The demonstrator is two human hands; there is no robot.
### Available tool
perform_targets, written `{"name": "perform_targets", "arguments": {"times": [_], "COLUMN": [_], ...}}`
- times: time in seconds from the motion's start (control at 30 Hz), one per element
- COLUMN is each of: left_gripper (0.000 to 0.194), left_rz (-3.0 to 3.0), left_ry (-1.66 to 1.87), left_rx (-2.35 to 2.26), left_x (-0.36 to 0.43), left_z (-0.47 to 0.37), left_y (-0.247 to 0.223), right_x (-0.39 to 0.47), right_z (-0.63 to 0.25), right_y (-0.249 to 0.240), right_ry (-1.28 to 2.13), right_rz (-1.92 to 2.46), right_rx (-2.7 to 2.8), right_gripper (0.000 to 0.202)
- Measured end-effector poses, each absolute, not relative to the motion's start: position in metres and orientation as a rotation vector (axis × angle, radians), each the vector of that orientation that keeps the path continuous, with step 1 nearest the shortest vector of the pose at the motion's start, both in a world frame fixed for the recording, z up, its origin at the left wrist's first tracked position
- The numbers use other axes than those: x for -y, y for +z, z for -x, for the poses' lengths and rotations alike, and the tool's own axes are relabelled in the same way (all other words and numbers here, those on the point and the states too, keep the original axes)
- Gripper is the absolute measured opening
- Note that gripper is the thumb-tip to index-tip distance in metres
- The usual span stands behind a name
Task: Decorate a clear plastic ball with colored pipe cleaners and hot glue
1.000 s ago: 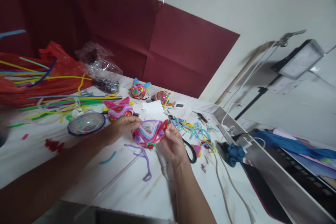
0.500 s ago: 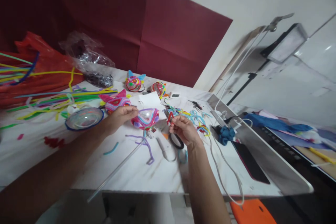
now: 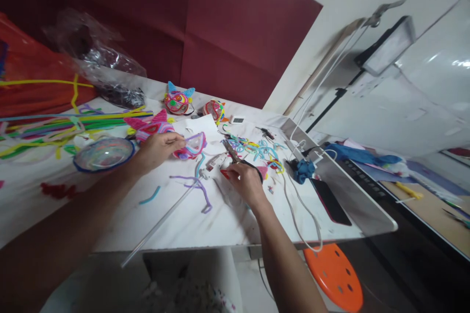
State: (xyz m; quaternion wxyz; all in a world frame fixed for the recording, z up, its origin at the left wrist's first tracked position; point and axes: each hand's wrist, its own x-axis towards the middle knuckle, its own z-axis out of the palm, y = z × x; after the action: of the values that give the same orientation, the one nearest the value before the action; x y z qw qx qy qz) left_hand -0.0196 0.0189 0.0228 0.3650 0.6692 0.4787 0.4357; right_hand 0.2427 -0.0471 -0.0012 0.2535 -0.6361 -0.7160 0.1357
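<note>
My left hand point(image 3: 161, 149) pinches the edge of a clear mask-like shell point(image 3: 194, 143) trimmed with pink and purple pipe cleaners. My right hand point(image 3: 244, 181) is closed, with a short red pipe cleaner piece point(image 3: 224, 173) at its fingertips. Under and beside that hand lie scissors point(image 3: 233, 151), blades pointing away; part of their black handle is covered, and whether the hand grips them is unclear. A white glue gun point(image 3: 215, 164) lies between the hands, partly hidden, with a long clear glue stick point(image 3: 157, 225) reaching toward the table edge. Purple pipe cleaner bits point(image 3: 203, 200) lie close by.
A pink-eared shell point(image 3: 150, 129), a blue-rimmed clear dome point(image 3: 105, 154) and loose pipe cleaners point(image 3: 91, 122) lie left. Two decorated shells stand behind. Cut scraps point(image 3: 257, 146), a white cable point(image 3: 301, 205) and a black phone point(image 3: 331, 201) are right. An orange stool point(image 3: 334, 274) stands below.
My right hand has come down onto the scissors, bringing the red piece lower. The left hand still holds the shell, now tilted differently. The whole view has shifted slightly.
</note>
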Motion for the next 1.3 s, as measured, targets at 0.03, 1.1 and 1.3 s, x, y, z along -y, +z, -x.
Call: {"name": "perform_targets", "arguments": {"times": [0.03, 1.1, 1.3], "left_gripper": [0.022, 0.028, 0.029], "left_rz": [-1.712, -1.091, -1.101], "left_ry": [1.112, 1.249, 1.303], "left_rx": [-1.242, -1.013, -1.05], "left_x": [-0.017, -0.023, -0.02], "left_z": [0.019, 0.009, 0.008], "left_y": [0.024, 0.01, 0.014], "right_x": [0.048, 0.041, 0.031], "right_z": [-0.24, -0.266, -0.259], "right_y": [-0.004, -0.001, 0.013], "right_ry": [0.355, 1.294, 1.363], "right_rz": [1.744, 1.03, 0.829], "right_rx": [1.996, 1.134, 0.92], "right_gripper": [0.015, 0.018, 0.02]}}
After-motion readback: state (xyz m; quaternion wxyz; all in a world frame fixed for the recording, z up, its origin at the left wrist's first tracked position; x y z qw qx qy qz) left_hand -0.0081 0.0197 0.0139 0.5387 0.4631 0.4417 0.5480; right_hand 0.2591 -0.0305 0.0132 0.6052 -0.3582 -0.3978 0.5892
